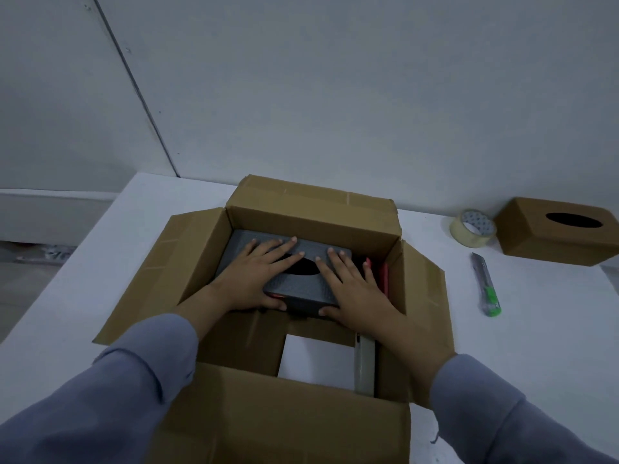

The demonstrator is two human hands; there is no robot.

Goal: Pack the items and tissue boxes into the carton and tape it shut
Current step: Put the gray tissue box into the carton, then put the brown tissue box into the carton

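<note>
Grey plastic, finely textured: the tissue box (303,279) is lying inside the carton (311,209), top face up, its dark oval slot showing between the two hands. Its long axis is running left to right, parallel to the carton's far wall, and it is filling the far half of the carton. The box seems to be sitting on other contents; a red edge is peeking out under its near-left corner.

Both hands are on it. The left hand (258,272) is lying flat across the left half of the top, fingers straight and spread, thumb hooking down the near face. The right hand (351,283) is mirroring this on the right half, thumb likewise on the near face. Neither is closing round the box; judged as a press-down to seat it, not a lift. Both are equally near.

Relative to the carton: a red item (385,272) is standing on edge against the inner right wall, just beside the tissue box. A pale tube-like item (365,363) is lying in the near-right corner, long axis front to back; identity unclear. All four flaps are open.

Outside, right of the carton on the tabletop (536,329): a utility knife (487,286), a roll of tape (472,227) beyond it, and a brown cardboard tissue box (556,234) furthest right, not yet packed. The right hand is the nearer one for that reach.
</note>
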